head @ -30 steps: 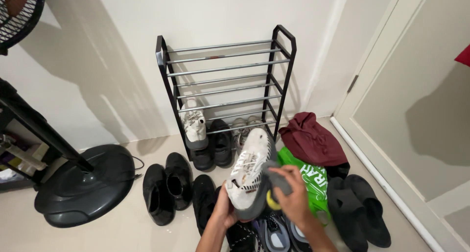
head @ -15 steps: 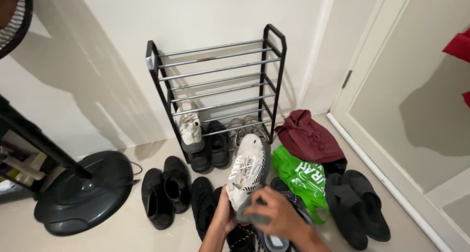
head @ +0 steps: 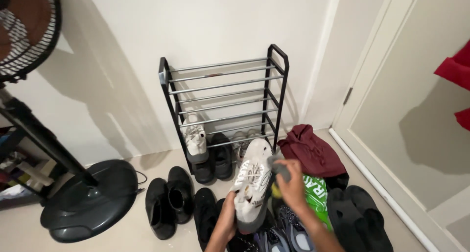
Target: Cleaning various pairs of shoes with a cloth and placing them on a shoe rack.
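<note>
We hold a scuffed white lace-up sneaker (head: pixel 253 181) toe-up in front of us, low in the view, at about 6 o'clock from the black metal shoe rack with silver rails (head: pixel 225 103). Our left hand (head: pixel 227 221) is closed around its heel end from below. Our right hand (head: pixel 293 186) is clenched on a grey cloth (head: pixel 280 168) pressed against the shoe's side at roughly 3 o'clock, with something yellow just beneath it that we cannot make out. To wipe well, we judge it best to keep the left grip firm so the shoe does not twist, and to drag the cloth in short strokes along the sole edge. Black leather shoes (head: pixel 169 199) sit at 9 o'clock, a maroon garment (head: pixel 313 151) at 2 o'clock.
</note>
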